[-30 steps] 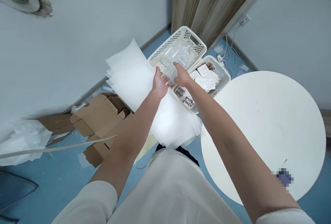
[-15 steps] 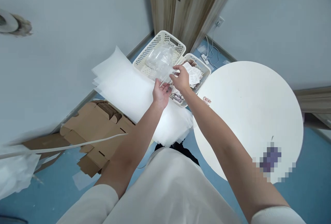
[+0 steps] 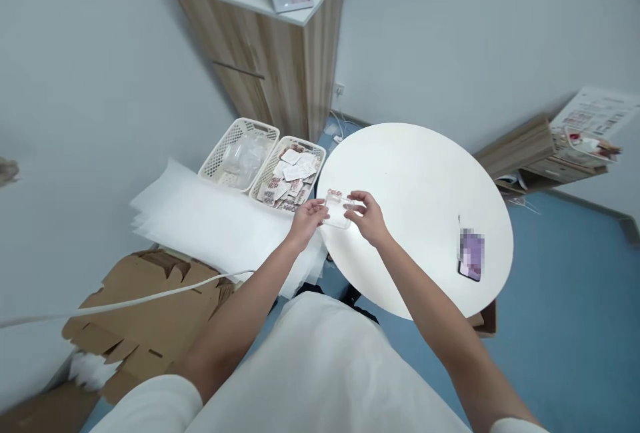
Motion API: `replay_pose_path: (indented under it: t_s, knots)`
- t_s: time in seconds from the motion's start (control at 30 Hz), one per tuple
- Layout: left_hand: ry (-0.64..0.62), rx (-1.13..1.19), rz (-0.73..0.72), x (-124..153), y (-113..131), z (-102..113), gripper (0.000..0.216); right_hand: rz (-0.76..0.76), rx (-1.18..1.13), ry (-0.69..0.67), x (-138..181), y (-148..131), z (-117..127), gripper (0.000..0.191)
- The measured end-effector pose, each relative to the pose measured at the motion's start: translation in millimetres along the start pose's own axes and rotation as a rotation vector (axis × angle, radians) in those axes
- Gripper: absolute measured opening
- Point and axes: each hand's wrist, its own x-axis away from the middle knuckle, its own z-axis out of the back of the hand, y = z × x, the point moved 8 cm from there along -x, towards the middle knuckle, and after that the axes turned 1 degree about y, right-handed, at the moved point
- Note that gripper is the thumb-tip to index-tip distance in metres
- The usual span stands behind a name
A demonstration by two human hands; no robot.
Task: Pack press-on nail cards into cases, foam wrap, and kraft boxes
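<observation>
While the round white table (image 3: pixel 430 173) is filling the middle of the frame and a basket of cards (image 3: pixel 305 142) is sitting upper left of it, the left hand (image 3: pixel 306 220) and right hand (image 3: pixel 371 221) are pinching a small clear case (image 3: pixel 338 214) between their fingertips, over the table's left edge.

The clear plastic case (image 3: pixel 338 214) is small, flat and see-through, roughly rectangular with rounded corners. It is held about level, the left hand (image 3: pixel 306 218) pinching its left end and the right hand (image 3: pixel 369 218) its right end. It hangs over the near left rim of the round white table (image 3: pixel 420 173).
</observation>
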Motion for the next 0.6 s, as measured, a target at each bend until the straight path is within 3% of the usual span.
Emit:
replay_pose_path:
  t_s: [0.13, 0.3, 0.5, 0.6]
  knots:
    - [-0.224, -0.117, 0.048, 34.8, -21.4, -75.5, 0.037, -0.055, -0.122, 0.082, 59.6, 16.5, 71.6, 0.045]
    - [-0.309, -0.159, 0.098, 70.1, -55.4, -145.7, 0.030, -0.161, -0.342, 0.176, 122.4, 40.9, 146.2, 0.036]
    - [-0.345, -0.197, 0.144, 91.6, -92.2, -198.0, 0.029, -0.219, -0.348, 0.195, 164.4, 75.9, 191.6, 0.046]
    - [-0.236, -0.309, 0.099, 94.0, -106.6, -204.5, 0.032, -0.224, -0.307, 0.266, 172.5, 91.5, 204.2, 0.034]
